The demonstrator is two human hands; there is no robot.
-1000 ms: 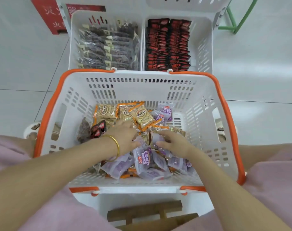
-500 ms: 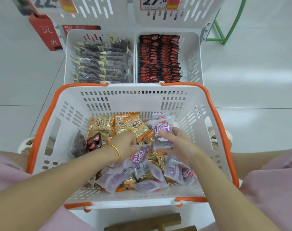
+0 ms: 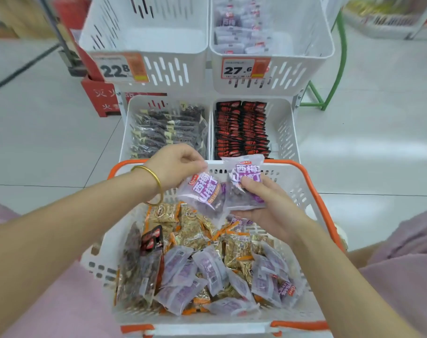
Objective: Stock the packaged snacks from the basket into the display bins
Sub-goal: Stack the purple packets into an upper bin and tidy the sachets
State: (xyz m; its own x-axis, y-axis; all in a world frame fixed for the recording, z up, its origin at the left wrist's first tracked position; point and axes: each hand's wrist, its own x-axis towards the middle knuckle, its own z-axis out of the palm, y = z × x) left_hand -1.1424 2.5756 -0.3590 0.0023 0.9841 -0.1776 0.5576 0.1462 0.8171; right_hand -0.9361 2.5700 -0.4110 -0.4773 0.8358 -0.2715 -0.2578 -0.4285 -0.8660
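Pale floor tiles spread round a white rack of bins. Half a second ago both hands were down in the heap; now they are up at the far rim of the basket. The left hand, wearing a gold bangle, has a tight pinch grip on the top edge of a purple packet, which hangs from it. The right hand grips a second packet, thumb on its face and fingers curled beneath. The two packets touch. The view has tilted up, so the upper left bin, tagged 22.8, and the upper right bin, tagged 27.6 and holding similar purple packets, now show. Purple, tan and dark packets lie in the basket. Its far rim stands between the hands and the lower left bin of dark packets and the lower right bin of red-black packs.
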